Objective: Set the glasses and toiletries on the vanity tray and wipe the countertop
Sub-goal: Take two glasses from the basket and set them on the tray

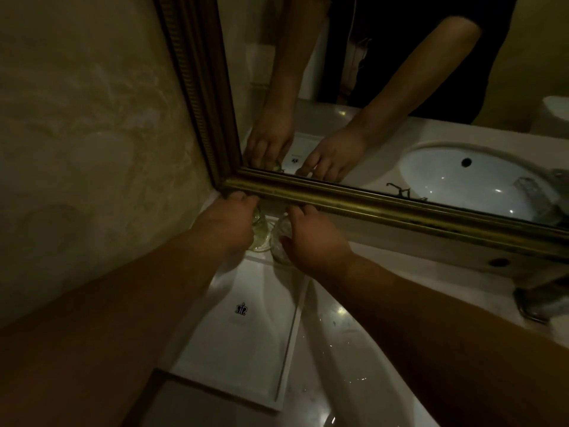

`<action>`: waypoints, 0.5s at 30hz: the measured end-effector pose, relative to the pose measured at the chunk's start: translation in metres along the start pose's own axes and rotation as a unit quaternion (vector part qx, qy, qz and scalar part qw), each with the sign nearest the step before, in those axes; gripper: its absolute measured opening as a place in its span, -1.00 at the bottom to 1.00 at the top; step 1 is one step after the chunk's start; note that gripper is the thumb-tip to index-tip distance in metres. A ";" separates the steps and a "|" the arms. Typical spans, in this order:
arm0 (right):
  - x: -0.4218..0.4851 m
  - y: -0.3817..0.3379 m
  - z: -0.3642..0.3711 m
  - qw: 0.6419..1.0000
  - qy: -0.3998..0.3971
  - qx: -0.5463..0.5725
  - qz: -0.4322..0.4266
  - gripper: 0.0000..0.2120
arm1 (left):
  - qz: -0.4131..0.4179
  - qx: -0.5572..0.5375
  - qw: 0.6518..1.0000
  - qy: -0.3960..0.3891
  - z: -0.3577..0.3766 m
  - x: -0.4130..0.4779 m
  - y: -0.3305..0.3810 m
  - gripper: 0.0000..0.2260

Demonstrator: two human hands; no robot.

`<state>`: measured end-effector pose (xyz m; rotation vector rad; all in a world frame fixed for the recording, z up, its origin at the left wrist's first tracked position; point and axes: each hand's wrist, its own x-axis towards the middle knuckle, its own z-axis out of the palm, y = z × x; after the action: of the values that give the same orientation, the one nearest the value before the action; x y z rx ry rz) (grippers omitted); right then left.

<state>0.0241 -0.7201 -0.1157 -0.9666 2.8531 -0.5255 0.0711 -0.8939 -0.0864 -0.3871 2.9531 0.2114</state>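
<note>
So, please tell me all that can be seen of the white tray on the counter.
The vanity tray is white, rectangular and shallow, with a low raised rim and a small dark crown emblem printed near its middle. It looks like glossy ceramic or plastic. It lies flat on the pale countertop, beside the wall, its far end toward the mirror. Both forearms pass above it.

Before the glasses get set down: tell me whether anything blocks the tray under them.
Nothing visible does. The left hand and right hand each grip a glass at the far end of the white tray, whose floor shows only a printed crown emblem.
</note>
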 end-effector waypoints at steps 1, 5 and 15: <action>-0.001 0.000 0.000 1.000 0.001 0.000 -0.005 -0.47 | -0.002 -0.005 1.000 0.010 0.002 -0.002 0.000 -0.35; -0.010 0.003 -0.010 1.000 0.001 0.015 -0.003 -0.45 | -0.030 -0.046 0.997 0.050 0.004 -0.013 0.000 -0.35; -0.101 0.067 -0.094 0.999 0.028 -0.040 -0.007 -0.59 | 0.061 -0.055 0.991 0.109 -0.013 -0.070 0.096 -0.66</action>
<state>0.0487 -0.5822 -0.0541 -1.0015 2.9393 -0.4486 0.1108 -0.7872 -0.0506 -0.2566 3.1931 0.3721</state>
